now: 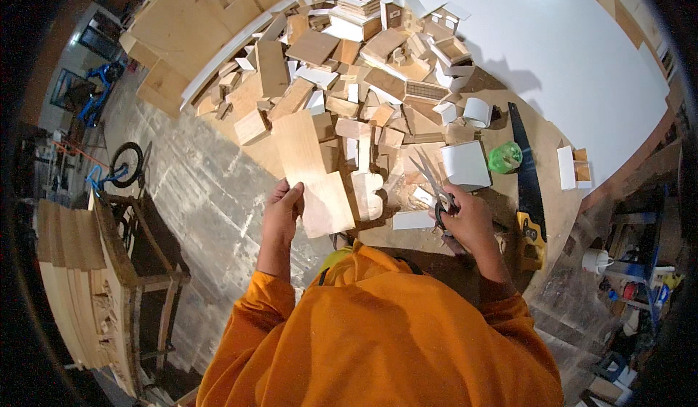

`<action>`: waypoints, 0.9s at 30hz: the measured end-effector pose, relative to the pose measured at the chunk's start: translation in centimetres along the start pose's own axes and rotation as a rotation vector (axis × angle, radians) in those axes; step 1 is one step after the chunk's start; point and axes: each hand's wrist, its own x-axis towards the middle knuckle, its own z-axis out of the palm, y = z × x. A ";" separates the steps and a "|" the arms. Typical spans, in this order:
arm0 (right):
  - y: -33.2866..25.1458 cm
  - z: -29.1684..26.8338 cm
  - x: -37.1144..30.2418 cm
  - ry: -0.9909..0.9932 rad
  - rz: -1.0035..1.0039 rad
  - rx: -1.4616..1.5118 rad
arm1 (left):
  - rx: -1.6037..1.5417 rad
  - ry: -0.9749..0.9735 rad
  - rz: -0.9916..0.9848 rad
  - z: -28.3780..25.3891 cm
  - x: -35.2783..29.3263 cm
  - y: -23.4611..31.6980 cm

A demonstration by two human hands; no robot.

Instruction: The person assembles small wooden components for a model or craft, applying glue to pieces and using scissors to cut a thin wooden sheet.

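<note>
My left hand is closed on the lower left edge of a thin, pale wood sheet, thumb on top. The sheet has a stepped outline and leans up and to the left over the pile. In my right hand is a pair of scissors, fingers in the dark handles, blades slightly apart and pointing up and left. Between my hands lies a pale wooden cutout with a rounded body and a long neck. Below the scissors blades is a white strip. The scissors and sheet are apart.
A heap of wood offcuts and small boxes covers the table's far side. To the right are a white block, a green plastic container and a handsaw with a yellow handle. A wooden rack stands at left.
</note>
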 end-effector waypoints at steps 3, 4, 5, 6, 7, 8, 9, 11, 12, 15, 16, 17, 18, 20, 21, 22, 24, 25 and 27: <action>-0.1 0.1 0.0 -0.004 -0.016 0.040 | 0.019 -0.013 -0.033 1.3 0.4 0.1; -0.4 0.0 0.1 -0.040 0.018 0.040 | 0.059 -0.034 -0.041 1.5 0.6 -0.1; -0.9 -0.3 0.2 -0.076 0.051 0.041 | 0.075 -0.037 -0.046 1.8 0.7 -0.1; -1.3 -0.5 0.3 -0.113 0.084 0.042 | 0.091 -0.041 -0.052 2.3 0.8 -0.1; -1.6 -0.7 0.3 -0.118 0.091 0.033 | 0.107 -0.045 -0.058 2.7 0.9 -0.2; -1.8 -0.8 0.3 -0.123 0.097 0.024 | 0.091 -0.027 -0.084 3.3 1.1 -0.3; -1.9 -0.8 0.3 -0.129 0.103 0.015 | 0.113 -0.035 -0.092 3.6 1.1 -0.2; -1.8 -0.8 0.4 -0.141 0.107 0.022 | 0.156 -0.056 -0.111 4.1 0.9 0.2; -1.7 -0.8 0.4 -0.147 0.111 0.024 | 0.173 -0.063 -0.093 4.4 1.0 0.2; -0.9 -0.3 0.0 -0.084 0.064 0.032 | 0.220 -0.080 -0.063 4.7 1.4 0.0; -0.8 -0.4 -0.1 -0.083 0.062 0.042 | 0.232 -0.084 -0.069 4.4 1.6 -0.3; -0.8 -0.4 -0.2 -0.081 0.061 0.053 | 0.245 -0.088 -0.074 4.4 1.8 -0.4; -0.7 -0.5 -0.2 -0.078 0.059 0.063 | 0.252 -0.084 -0.068 4.4 2.0 -0.5; -0.8 -0.6 -0.2 -0.096 0.082 0.062 | 0.267 -0.074 -0.053 4.6 2.1 -0.6; -0.9 -0.7 -0.2 -0.105 0.091 0.063 | 0.264 -0.083 -0.031 4.5 2.2 -0.8; -1.0 -0.8 -0.2 -0.103 0.088 0.060 | 0.261 -0.092 -0.009 4.3 2.4 -1.0; -1.1 -0.9 -0.1 -0.098 0.090 0.048 | 0.249 -0.110 0.018 4.5 2.7 -1.0; -1.0 -0.9 -0.1 -0.103 0.094 0.062 | 0.240 -0.116 0.025 4.6 2.7 -1.0; -0.6 -0.6 -0.1 -0.107 0.099 0.091 | 0.242 -0.124 0.041 5.1 2.4 -0.5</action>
